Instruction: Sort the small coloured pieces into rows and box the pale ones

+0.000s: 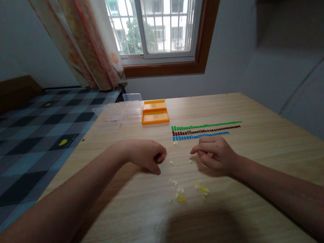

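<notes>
Over the middle of the wooden table, my left hand [144,153] has its fingers curled and its thumb held apart from them, with nothing visible between. A small pale piece [171,162] lies just right of its fingertips. My right hand [217,152] points its index finger left, and the thumb tip meets that finger from below; anything pinched there is too small to make out. Under the index fingertip, another pale piece [191,161] rests on the wood. Beyond the hands run rows of small green pieces [196,126], brown pieces [194,132] and blue pieces [183,137].
Loose yellow and white pieces [181,198] are scattered nearer me, with a second cluster [202,188] to their right. A few pale pieces [175,143] sit below the blue row. An orange open case [155,121] and clear plastic boxes [111,122] stand at the table's back left.
</notes>
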